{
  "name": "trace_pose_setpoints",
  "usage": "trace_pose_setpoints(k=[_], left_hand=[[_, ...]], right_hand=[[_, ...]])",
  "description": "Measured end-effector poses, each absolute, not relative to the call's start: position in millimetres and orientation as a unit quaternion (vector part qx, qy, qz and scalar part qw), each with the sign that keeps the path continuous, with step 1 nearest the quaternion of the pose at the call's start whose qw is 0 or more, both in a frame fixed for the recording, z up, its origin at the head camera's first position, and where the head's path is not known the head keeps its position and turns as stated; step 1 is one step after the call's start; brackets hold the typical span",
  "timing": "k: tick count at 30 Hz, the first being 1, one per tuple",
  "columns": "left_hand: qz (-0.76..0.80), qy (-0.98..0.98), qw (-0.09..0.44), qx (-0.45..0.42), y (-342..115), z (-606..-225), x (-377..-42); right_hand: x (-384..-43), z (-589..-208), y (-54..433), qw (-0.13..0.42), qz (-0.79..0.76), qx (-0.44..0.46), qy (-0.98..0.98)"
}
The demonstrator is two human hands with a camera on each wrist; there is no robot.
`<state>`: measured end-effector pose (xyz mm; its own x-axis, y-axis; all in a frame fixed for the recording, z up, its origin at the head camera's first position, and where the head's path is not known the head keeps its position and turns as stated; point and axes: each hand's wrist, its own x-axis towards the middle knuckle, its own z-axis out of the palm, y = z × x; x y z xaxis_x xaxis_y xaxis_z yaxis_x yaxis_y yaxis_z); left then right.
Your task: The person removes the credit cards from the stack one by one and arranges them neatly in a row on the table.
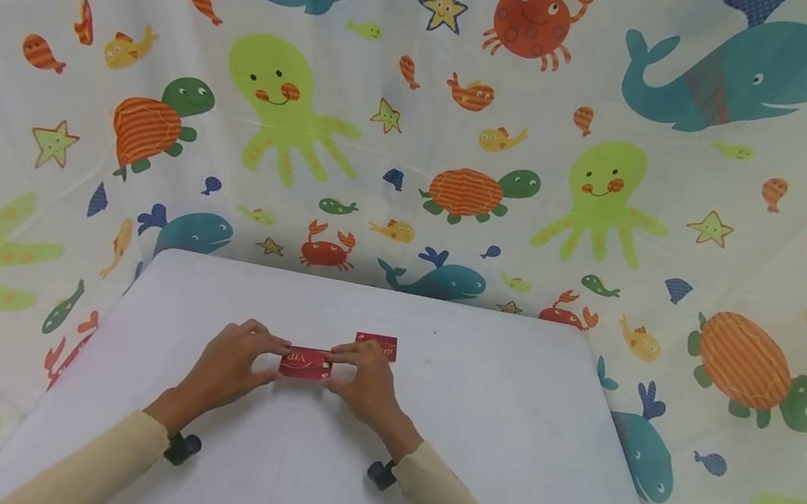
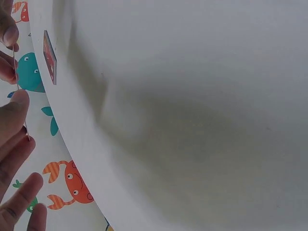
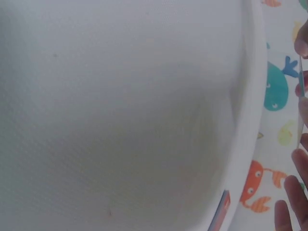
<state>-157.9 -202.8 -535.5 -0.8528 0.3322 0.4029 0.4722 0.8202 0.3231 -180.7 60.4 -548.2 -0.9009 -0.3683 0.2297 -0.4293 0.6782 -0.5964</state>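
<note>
Both hands hold a red card (image 1: 305, 363) with pale lettering, one at each end, above the white table. The left hand (image 1: 235, 357) pinches its left end between thumb and fingers. At the other end, the right hand (image 1: 368, 386) pinches it the same way. From the side the card shows as a thin line (image 2: 15, 62) in the left wrist view, with fingertips (image 2: 19, 98) against it. Just beyond the right hand, another red card (image 1: 388, 346) lies on the table, partly covered by that hand in the head view. It also appears edge-on (image 3: 220, 211) in the right wrist view.
A white table (image 1: 502, 432) with rounded far corners spreads under the hands. Behind it and at its sides hangs a curtain (image 1: 378, 148) printed with sea animals. A dark wrist camera (image 1: 183, 449) sits at each cuff.
</note>
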Motion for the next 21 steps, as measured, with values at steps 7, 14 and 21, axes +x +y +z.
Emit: trace_pose_setpoints(k=[7,14,21], left_hand=[[-0.204,-0.942,0.159,-0.215,-208,-533,-157],[-0.199,-0.948,0.138,-0.207,-216,-531,-155],[-0.201,-0.949,0.134,-0.201,-223,-529,-149]], right_hand=[[-180,-551,56,0.048,0.336,0.217,-0.915],[-178,-551,47,0.039,0.342,0.212,-0.915],[-177,-551,39,0.041,0.341,0.214,-0.914]])
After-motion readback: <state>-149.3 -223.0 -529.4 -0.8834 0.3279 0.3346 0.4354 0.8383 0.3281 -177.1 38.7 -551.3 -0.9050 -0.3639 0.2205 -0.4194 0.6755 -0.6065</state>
